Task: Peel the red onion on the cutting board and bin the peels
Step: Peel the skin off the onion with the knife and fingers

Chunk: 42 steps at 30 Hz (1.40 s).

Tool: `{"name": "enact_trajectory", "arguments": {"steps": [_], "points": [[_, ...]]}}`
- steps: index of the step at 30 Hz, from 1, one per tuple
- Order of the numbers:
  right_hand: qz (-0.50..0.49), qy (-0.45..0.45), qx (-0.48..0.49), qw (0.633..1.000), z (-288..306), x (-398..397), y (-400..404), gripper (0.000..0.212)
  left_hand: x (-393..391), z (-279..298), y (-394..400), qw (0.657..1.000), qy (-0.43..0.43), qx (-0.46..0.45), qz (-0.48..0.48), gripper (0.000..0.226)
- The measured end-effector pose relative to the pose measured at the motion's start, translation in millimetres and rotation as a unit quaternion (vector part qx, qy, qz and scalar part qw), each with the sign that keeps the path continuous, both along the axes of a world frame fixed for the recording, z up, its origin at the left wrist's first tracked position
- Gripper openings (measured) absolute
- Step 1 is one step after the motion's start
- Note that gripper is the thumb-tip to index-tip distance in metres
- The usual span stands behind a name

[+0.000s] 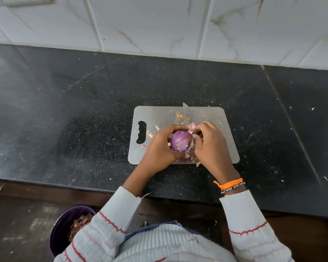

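While curled on the onion (180, 141), left hand (162, 146) and right hand (209, 142) over board (223, 148).

A single head-worn wide-angle view looks steeply down and forward from above the person's own chest. The table (64, 110) fills the middle of the picture, its near edge crossing low and its far edge meeting a tiled wall (159, 25) at the top. The floor (17, 233) shows below the near edge. Straight lines bow toward the borders.
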State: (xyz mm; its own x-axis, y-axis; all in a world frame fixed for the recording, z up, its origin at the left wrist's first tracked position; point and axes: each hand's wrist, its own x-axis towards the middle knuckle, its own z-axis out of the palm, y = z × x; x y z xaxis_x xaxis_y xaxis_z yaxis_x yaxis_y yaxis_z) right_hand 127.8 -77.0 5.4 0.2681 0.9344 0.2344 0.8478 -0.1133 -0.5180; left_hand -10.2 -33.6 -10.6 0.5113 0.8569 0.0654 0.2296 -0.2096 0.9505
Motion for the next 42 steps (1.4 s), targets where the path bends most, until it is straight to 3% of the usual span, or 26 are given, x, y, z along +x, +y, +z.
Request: {"name": "enact_trajectory", "arguments": {"steps": [5, 11, 18, 27, 37, 42], "points": [[-0.013, 0.054, -0.001, 0.998, 0.4, 9.3, 1.0, 0.009, -2.1, 2.3, 0.6, 0.994, -0.042, -0.09, -0.037, 0.064], [-0.071, 0.133, 0.019, 0.988, -5.7, 20.9, -0.9, 0.013, -1.2, 2.2, -1.5, 0.988, -0.079, -0.131, -0.04, 0.065], [0.076, 0.099, 0.047, 0.991, 13.2, 18.1, -5.6, 0.017, -2.5, 1.7, 0.3, 0.988, -0.073, -0.135, -0.013, 0.066], [0.104, 0.125, 0.04, 0.986, 16.6, 25.8, -8.1, 0.016, -3.9, -5.9, 5.4, 0.951, -0.149, -0.27, -0.016, 0.05], [0.143, 0.116, -0.033, 0.982, 11.2, 22.6, -4.8, 0.012, -2.5, -9.5, 5.8, 0.932, -0.188, -0.307, -0.037, 0.052], [0.119, 0.061, -0.061, 0.989, -0.8, 18.7, -3.4, 0.01, -3.1, -6.1, 5.4, 0.965, -0.142, -0.216, -0.045, 0.056]]}}
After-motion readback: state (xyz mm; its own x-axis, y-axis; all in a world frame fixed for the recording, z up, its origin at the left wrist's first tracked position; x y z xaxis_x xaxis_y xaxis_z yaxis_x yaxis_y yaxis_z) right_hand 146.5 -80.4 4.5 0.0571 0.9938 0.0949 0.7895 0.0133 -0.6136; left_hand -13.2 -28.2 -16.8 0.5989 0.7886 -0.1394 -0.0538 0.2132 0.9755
